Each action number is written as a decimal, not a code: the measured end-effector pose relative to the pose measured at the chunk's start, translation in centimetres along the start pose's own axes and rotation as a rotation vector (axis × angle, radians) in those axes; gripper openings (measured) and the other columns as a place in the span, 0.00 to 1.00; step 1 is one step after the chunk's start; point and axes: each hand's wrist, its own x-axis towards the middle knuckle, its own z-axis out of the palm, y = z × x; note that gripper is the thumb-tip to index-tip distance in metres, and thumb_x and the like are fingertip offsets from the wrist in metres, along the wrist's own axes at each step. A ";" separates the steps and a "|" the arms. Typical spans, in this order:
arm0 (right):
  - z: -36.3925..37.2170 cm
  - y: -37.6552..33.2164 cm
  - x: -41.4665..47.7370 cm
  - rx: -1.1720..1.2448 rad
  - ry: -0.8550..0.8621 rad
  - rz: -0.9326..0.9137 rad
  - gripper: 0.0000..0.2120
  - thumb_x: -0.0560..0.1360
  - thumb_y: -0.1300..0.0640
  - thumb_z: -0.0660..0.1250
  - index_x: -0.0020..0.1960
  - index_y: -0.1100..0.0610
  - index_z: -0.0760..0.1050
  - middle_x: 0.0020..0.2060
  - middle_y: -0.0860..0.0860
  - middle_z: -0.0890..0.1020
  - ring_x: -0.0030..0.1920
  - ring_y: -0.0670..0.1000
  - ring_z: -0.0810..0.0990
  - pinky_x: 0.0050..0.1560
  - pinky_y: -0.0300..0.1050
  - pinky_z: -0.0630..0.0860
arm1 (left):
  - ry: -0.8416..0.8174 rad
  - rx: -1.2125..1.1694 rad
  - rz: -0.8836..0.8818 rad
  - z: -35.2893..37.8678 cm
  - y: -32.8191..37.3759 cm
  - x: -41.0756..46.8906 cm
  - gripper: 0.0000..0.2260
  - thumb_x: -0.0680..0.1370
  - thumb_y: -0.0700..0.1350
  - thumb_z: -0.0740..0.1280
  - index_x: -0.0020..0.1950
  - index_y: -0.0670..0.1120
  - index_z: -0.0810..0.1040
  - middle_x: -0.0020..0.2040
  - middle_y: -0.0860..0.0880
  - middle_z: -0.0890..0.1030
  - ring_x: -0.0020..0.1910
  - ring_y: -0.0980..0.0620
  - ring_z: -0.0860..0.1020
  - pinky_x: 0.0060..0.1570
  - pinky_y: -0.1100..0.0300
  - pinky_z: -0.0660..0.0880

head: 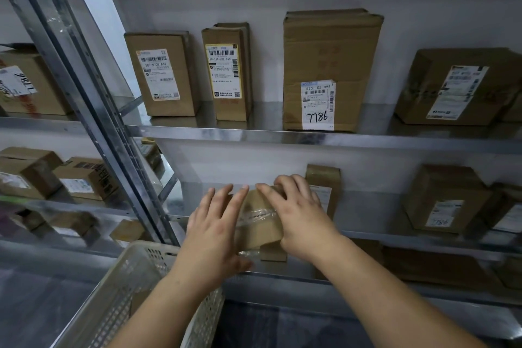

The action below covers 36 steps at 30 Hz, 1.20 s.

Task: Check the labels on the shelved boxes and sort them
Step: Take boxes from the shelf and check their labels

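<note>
Far left, next bay: cartons [31, 85] on 2 levels, not in play. Then the steel upright [93, 110]. Below it, a white perforated basket [147, 248] sits near the person's left side, likely the drop point for sorted items.

Left hand [214, 232]: fingers straight and spread, laid flat against the left side of the small taped box [260, 223]. It's pressing, not gripping.

The box is between both hands at the front edge of the middle shelf [395, 236]. Can't tell if it rests on the shelf or is already lifted clear. Its long axis runs away from the person, far end tipped up. The face toward camera shows only clear tape, no label.

Right hand [299, 217]: fingers curled over the box's far top edge, so this hand holds it. Both hands are equally near; the right one has control.

Behind the right hand, a narrow upright box [324, 178], just beside it. Above, on the upper shelf, the carton marked 7786 [327, 65].

Right: another labelled carton [446, 200] on the middle shelf, well apart.

Judgement: the label is on a hidden face, so the next move is probably rolling the box about its long axis, right hand turning and left steadying. Risk: bumping the narrow box behind.
</note>
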 end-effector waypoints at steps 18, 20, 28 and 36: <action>2.9 2.7 -0.9 1.621 -0.098 0.480 0.54 0.63 0.49 0.90 0.83 0.41 0.65 0.71 0.51 0.84 0.73 0.59 0.80 0.78 0.68 0.71 | -0.115 -1.445 -0.450 2.0 -5.0 0.1 0.57 0.56 0.42 0.89 0.82 0.50 0.69 0.72 0.42 0.81 0.64 0.40 0.85 0.64 0.40 0.81; 2.9 2.2 -1.0 1.625 -0.102 0.446 0.44 0.65 0.54 0.87 0.77 0.44 0.73 0.67 0.50 0.86 0.70 0.59 0.82 0.75 0.66 0.75 | -0.137 -1.480 -0.444 2.0 -4.9 -0.1 0.55 0.56 0.41 0.88 0.82 0.50 0.70 0.71 0.42 0.82 0.65 0.40 0.84 0.64 0.41 0.81; 3.5 2.2 -1.0 1.310 0.054 0.401 0.52 0.64 0.62 0.89 0.76 0.35 0.65 0.69 0.44 0.78 0.66 0.46 0.80 0.56 0.40 0.82 | -0.093 -1.446 -0.424 1.6 -4.6 -0.5 0.57 0.57 0.46 0.89 0.83 0.58 0.68 0.76 0.49 0.77 0.71 0.45 0.80 0.66 0.47 0.80; 4.5 2.6 -0.9 1.001 0.101 0.360 0.62 0.62 0.56 0.91 0.81 0.32 0.55 0.78 0.41 0.65 0.79 0.48 0.65 0.75 0.51 0.73 | -0.072 -1.413 -0.369 0.7 -4.2 -0.7 0.65 0.48 0.57 0.92 0.83 0.62 0.68 0.77 0.50 0.73 0.72 0.49 0.76 0.62 0.50 0.79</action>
